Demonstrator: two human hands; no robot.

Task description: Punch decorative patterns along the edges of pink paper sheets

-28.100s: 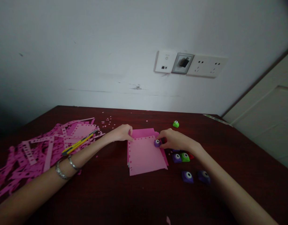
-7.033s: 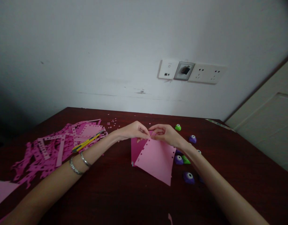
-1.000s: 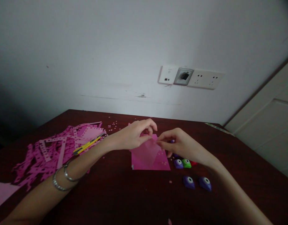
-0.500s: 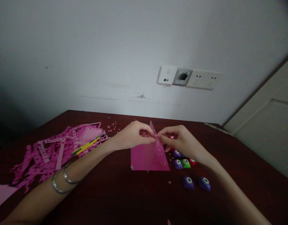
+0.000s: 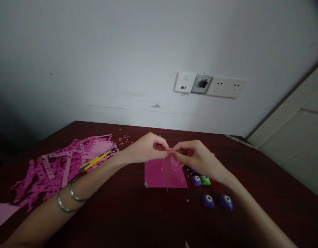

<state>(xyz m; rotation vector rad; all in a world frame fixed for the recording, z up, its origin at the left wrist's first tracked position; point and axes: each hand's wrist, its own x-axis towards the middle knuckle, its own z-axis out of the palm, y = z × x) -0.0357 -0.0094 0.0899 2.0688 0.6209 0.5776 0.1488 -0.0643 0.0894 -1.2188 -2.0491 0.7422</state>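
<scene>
My left hand (image 5: 150, 148) and my right hand (image 5: 196, 155) meet at the middle of the table, their fingertips pinched on a thin pink paper strip (image 5: 167, 172) that I see nearly edge-on. Below it a square pink sheet (image 5: 155, 175) lies flat, dotted with small punched bits. Just right of the sheet, partly behind my right hand, sit small craft punches, among them a purple one (image 5: 196, 180) and a green one (image 5: 205, 180). Two more purple punches (image 5: 208, 201) stand nearer to me. What exactly lies between my fingertips is too small to make out.
A heap of pink paper strips with punched holes (image 5: 68, 162) covers the table's left side, with a yellow utility knife (image 5: 95, 162) on it. Pink paper (image 5: 2, 213) lies at the left edge. Wall sockets (image 5: 225, 86) are above the dark red table (image 5: 138, 220).
The pink paper in my fingers has turned, so its upper part no longer stands up above my fingertips and its face looks narrower. My right hand has shifted slightly left.
</scene>
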